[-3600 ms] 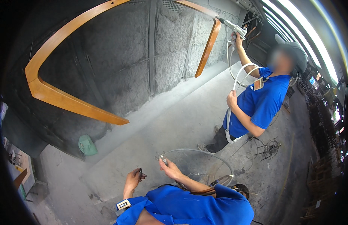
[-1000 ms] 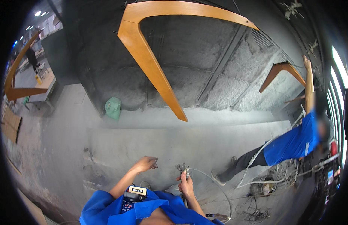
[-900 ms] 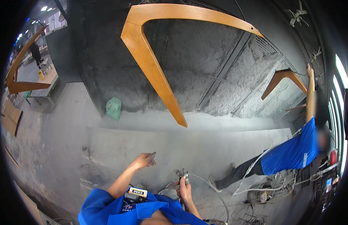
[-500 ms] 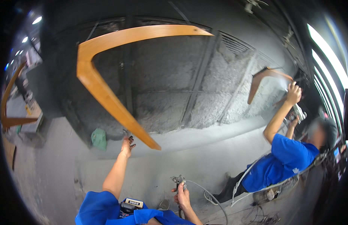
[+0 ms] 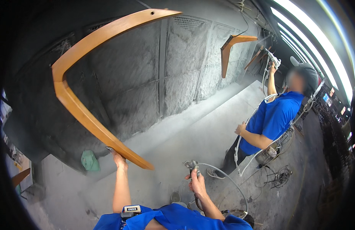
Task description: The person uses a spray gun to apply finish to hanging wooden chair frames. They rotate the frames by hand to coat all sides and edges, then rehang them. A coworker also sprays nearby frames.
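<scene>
head view: left hand (image 5: 118,159) clamped on bent wooden piece (image 5: 81,111), long axis rising far-left; right hand (image 5: 197,184) gripping spray gun (image 5: 192,167) near-right.

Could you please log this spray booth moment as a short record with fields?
left hand: raised, gripping the lower edge of the curved wooden piece
right hand: closed on the spray gun, held low
hose: loops from the gun toward the floor
co-worker: blue shirt, spraying a second wooden piece overhead
green cloth: by the wall
</scene>
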Motion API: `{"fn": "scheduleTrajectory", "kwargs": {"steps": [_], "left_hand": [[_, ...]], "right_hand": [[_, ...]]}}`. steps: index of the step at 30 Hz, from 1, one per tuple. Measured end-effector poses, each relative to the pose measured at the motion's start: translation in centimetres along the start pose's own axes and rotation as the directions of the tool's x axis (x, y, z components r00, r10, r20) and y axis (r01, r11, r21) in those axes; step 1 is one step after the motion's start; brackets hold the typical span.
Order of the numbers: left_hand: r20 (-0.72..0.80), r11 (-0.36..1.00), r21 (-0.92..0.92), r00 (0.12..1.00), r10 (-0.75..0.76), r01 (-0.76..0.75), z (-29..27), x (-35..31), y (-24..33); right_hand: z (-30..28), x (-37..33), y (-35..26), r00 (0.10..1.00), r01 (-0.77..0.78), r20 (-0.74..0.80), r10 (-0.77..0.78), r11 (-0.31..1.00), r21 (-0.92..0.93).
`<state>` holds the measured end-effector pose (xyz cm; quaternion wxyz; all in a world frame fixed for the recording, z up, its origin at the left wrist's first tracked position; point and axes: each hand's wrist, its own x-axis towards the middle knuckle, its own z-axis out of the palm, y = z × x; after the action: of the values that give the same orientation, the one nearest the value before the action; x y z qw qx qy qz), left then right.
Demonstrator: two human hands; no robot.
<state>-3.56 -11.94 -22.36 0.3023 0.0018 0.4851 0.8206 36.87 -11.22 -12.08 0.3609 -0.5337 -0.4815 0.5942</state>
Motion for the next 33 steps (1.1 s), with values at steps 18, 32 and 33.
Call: {"fn": "scheduleTrajectory", "kwargs": {"steps": [18,32,33], "left_hand": [[-0.069,0.967,0.142,0.977,-0.204,0.212,-5.4,-20.2,2.1],[0.011,0.95,0.154,0.961,-0.276,0.271,-4.6,-23.2,1.8],[0.02,0.952,0.156,0.962,-0.271,0.264,-4.9,-23.1,1.5]], "right_hand": [[0.0,-14.5,-18.0,0.308,0.948,-0.227,-0.924,0.317,-0.006],[3.5,-11.7,-18.8,0.082,0.996,0.645,-0.76,0.083,-0.029],[3.7,-11.2,-18.3,0.112,0.992,0.66,-0.743,0.123,-0.029]]}}
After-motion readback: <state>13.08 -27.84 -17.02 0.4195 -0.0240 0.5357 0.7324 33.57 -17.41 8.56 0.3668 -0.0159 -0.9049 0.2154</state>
